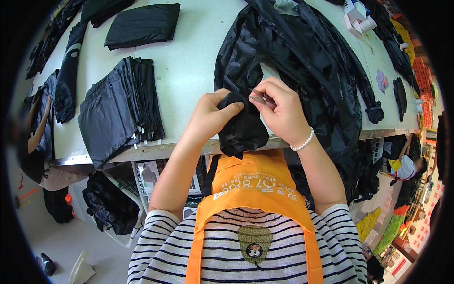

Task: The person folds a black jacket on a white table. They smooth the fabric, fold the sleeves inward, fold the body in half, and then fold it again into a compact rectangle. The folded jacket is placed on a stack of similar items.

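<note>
While the fingers of the left hand grip the upper end of a soft, bunched black fabric section between thumb and forefinger, the fingers of the right hand are closed around a small, slender dark metal tool. The governing relation is lateral: the gripped fabric lies directly left of the right fingers, just beside the tool's tip; contact between tip and fabric cannot be confirmed. The left hand is nearer the fabric. The fabric's long axis runs from the left fingers toward the wearer's body, its loose end directed down over the near edge of the pale, flat-topped bench. The tool's long axis lies crosswise to the fabric, its tip pointing left and slightly away from the body. Whether its tips are parted cannot be determined.
</note>
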Demonstrator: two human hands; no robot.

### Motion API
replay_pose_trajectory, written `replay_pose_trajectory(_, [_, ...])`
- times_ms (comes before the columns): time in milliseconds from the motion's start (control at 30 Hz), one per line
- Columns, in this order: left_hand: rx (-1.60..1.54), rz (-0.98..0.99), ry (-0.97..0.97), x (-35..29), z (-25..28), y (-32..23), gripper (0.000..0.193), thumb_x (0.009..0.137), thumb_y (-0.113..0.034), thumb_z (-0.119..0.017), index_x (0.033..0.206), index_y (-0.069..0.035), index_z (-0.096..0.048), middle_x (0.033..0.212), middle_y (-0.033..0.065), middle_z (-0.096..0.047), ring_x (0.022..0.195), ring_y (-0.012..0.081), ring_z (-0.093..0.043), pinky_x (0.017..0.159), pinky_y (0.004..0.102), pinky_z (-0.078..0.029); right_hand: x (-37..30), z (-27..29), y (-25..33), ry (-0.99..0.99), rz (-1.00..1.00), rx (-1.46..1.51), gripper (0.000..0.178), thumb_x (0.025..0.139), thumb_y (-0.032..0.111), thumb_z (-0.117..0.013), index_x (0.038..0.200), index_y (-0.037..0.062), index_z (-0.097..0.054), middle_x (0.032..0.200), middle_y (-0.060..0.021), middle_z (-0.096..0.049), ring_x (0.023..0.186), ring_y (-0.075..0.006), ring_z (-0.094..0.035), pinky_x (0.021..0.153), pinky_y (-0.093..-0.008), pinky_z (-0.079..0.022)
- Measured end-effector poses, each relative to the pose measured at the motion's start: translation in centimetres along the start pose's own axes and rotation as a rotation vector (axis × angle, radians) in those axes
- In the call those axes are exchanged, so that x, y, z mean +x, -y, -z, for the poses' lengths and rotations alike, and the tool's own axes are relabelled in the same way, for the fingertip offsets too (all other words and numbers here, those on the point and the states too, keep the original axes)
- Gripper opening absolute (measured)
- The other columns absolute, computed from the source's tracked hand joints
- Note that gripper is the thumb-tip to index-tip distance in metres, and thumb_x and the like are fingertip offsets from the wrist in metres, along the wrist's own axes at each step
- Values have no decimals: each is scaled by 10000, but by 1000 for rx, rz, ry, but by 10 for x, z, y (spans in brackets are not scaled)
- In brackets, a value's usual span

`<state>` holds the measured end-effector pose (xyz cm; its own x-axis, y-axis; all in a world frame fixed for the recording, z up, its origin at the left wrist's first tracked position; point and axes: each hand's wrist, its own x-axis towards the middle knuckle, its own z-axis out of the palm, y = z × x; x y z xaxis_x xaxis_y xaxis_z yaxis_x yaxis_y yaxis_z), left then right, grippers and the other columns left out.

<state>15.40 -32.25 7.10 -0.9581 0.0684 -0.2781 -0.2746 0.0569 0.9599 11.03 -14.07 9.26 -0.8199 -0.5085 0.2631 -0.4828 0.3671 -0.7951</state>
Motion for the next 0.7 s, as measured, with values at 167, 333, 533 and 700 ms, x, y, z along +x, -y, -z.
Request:
replay_pose_trajectory(167, [170, -503, -358, 9, -16, 8, 118, 744, -19, -670, 859, 2, -657, 832, 99, -655, 772, 210, -636, 735, 284, -490, 7, -12, -4, -11, -112, 38, 107, 834, 58, -655, 850, -23, -588, 775, -110, -589, 600, -190, -566, 567, -282, -457])
replay_pose_trajectory(333, [363, -515, -307, 11, -11, 10, 118, 729, 19, -696, 845, 10, -678, 884, 97, -665, 832, 175, -637, 781, 270, -485, 13, -22, -4, -70, -220, 122, 165, 839, 102, -663, 822, -43, -586, 737, -122, -606, 600, -184, -572, 577, -283, -463])
replay_pose_trajectory(533, [82, -436, -392, 18, -9, 20, 88, 760, -11, -696, 843, 16, -697, 836, 72, -686, 774, 135, -633, 740, 244, -489, 19, -20, -8, -37, -228, 112, 192, 851, 141, -663, 871, -32, -583, 812, -125, -614, 661, -182, -579, 620, -284, -469])
replay_pose_trajectory(700, [-301, -194, -295, 21, 1, 16, 82, 793, -29, -681, 853, 26, -690, 857, 68, -692, 780, 100, -620, 730, 219, -482, 9, -8, -10, -32, -219, 106, 231, 903, 214, -608, 952, -4, -550, 901, -125, -593, 759, -205, -588, 686, -299, -481])
